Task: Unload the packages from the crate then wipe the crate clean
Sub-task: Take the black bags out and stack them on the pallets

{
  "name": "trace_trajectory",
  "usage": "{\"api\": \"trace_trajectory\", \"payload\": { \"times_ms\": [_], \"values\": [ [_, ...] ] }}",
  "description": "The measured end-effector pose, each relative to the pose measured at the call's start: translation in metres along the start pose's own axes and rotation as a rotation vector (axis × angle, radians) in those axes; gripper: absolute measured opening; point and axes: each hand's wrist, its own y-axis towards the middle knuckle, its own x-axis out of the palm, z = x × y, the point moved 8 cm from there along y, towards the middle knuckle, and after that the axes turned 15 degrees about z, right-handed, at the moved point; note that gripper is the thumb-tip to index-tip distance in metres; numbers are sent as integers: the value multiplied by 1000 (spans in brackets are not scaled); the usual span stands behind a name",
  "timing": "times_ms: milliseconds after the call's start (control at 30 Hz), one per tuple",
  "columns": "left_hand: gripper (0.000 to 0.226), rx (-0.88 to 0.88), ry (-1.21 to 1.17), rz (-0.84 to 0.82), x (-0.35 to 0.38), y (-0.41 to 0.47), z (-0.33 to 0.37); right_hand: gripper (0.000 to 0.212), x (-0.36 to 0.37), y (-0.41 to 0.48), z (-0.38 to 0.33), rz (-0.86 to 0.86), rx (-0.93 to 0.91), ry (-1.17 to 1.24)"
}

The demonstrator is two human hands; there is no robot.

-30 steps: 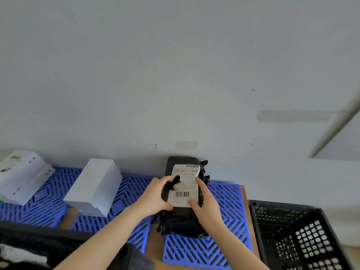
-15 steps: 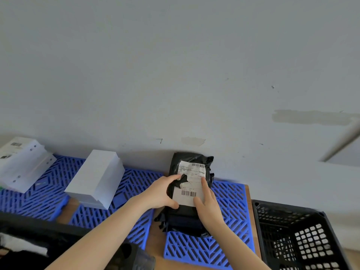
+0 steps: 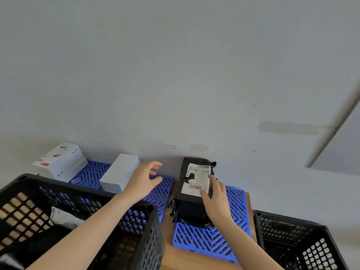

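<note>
The right hand (image 3: 216, 201) lies on the black package (image 3: 187, 208) with its fingers nearly straight and slightly apart. Its forefinger runs along the right edge of the white shipping label (image 3: 194, 179) and its thumb touches the label's lower corner, so it rests there rather than clamps. The left hand (image 3: 143, 182) holds nothing; with fingers spread and loosely bent, it hovers at the package's 9 o'clock, clear of it, above the left blue mat (image 3: 165, 191). The package sits at about 6 o'clock in the view, label up, on the far end of the right blue mat (image 3: 210, 240) and close to the grey wall (image 3: 175, 75); whether it touches the wall cannot be told. A plain white box (image 3: 119, 172) lies just beside the left hand at its 9 o'clock, and a printed white box (image 3: 60, 162) lies further out along the same line. At 7 o'clock in the view stands the near black crate (image 3: 78, 190), with the left forearm crossing above its far right corner. Inside it lie a grey wrapped package (image 3: 64, 218) and something dark that is too dim to identify. A second black crate (image 3: 292, 236) stands at the right mat's 3 o'clock. A bare wooden surface (image 3: 169, 256) shows between the near crate and that mat.
</note>
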Motion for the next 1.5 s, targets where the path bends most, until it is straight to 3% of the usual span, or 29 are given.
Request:
{"api": "trace_trajectory", "payload": {
  "times_ms": [133, 267, 500, 767, 933, 1067, 1333, 1500],
  "values": [
    [29, 47, 19, 209, -68, -47, 13, 45, -17, -28, -41, 14, -84, 77],
    [29, -34, 65, 326, -128, -107, -14, 34, -12, -62, -94, -15, -179, 187],
    [39, -248, 216, 227, -189, -193, -99, 27, 42, -144, -179, -205, -301, 336],
    [52, -388, 254, 225, -247, -226, -185, 36, 147, -217, -218, -491, -471, 124],
    [53, -320, 452, 105, -289, -223, -236, 53, 238, -272, -230, -738, -521, -20],
    [66, -338, 557, -148, -300, -217, -276, 72, 307, -315, -232, -872, -585, -178],
    [89, -335, 583, -345, -302, -213, -326, 102, 382, -362, -228, -957, -649, -441],
    [77, -388, 556, -321, -306, -213, -342, 102, 402, -362, -234, -926, -574, -386]
  ]
}}
